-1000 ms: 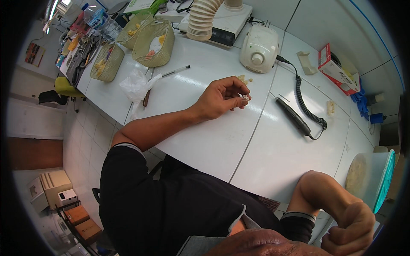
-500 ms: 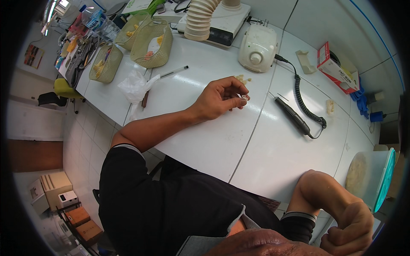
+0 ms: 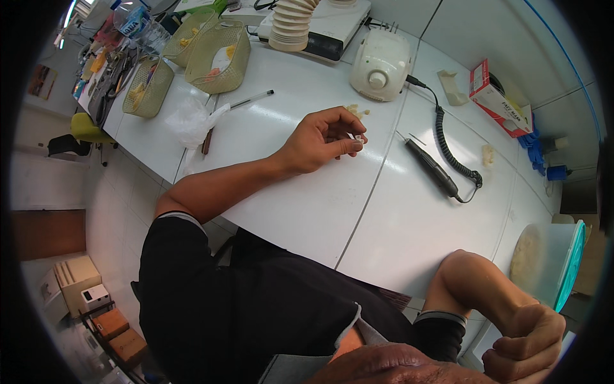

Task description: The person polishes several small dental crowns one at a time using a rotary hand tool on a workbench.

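Above the white table (image 3: pixel 294 221), my left hand (image 3: pixel 320 142) pinches a small white piece (image 3: pixel 359 137) between thumb and fingertips. The piece is too small to tell its kind. Just beyond those fingers lie several small cream-yellow bits (image 3: pixel 355 111). My right hand (image 3: pixel 526 342) is curled into a fist, raised close to me at the lower right, with its elbow resting on the table edge. Whatever that fist holds, if anything, is hidden. A black rotary handpiece (image 3: pixel 432 168) lies to the right of my left hand, its coiled cord running to a white control box (image 3: pixel 380 67).
Mesh baskets (image 3: pixel 217 67), a plastic bag (image 3: pixel 188 125) and a pen (image 3: pixel 252 99) are at the left. A ribbed suction hose (image 3: pixel 291 29) hangs at the back. A red-white box (image 3: pixel 499 102), another cream piece (image 3: pixel 488 155) and a teal-lidded tub (image 3: pixel 540 259) are at the right.
The whole view has shifted slightly, so everything sits a little further left and up. Both hands keep nearly the same pose, and the white piece remains in my left fingers.
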Tool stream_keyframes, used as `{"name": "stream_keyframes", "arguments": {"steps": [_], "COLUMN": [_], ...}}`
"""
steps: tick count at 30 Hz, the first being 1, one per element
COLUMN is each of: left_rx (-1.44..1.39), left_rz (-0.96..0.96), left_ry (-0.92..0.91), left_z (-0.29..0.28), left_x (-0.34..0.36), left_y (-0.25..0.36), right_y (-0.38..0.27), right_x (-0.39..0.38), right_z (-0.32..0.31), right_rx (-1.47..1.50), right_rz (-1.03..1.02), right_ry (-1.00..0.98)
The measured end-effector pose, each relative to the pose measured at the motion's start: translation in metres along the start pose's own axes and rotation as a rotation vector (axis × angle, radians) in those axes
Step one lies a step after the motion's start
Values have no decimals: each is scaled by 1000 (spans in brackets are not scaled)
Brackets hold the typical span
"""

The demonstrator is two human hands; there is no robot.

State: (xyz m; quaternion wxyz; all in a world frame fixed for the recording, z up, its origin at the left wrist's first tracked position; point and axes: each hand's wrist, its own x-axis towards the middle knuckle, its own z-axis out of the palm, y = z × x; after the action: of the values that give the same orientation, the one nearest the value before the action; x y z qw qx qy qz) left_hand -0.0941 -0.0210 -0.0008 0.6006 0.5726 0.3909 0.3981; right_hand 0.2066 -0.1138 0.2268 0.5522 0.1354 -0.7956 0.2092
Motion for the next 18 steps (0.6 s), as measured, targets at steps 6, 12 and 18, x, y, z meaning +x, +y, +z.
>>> {"name": "stream_keyframes", "arguments": {"steps": [6,12,18], "left_rx": [4,-2,-16], "left_rz": [-32,-32,9], "left_ry": [-25,-13,-27], "left_z": [0,-1,5], "left_x": [1,-1,2], "left_y": [1,1,3], "right_y": [0,7,4], "right_x": [0,1,-3], "right_z": [3,2,7], "right_rx": [75,165,165], "right_rz": [61,68,57], "right_ry": [34,-29,53]}}
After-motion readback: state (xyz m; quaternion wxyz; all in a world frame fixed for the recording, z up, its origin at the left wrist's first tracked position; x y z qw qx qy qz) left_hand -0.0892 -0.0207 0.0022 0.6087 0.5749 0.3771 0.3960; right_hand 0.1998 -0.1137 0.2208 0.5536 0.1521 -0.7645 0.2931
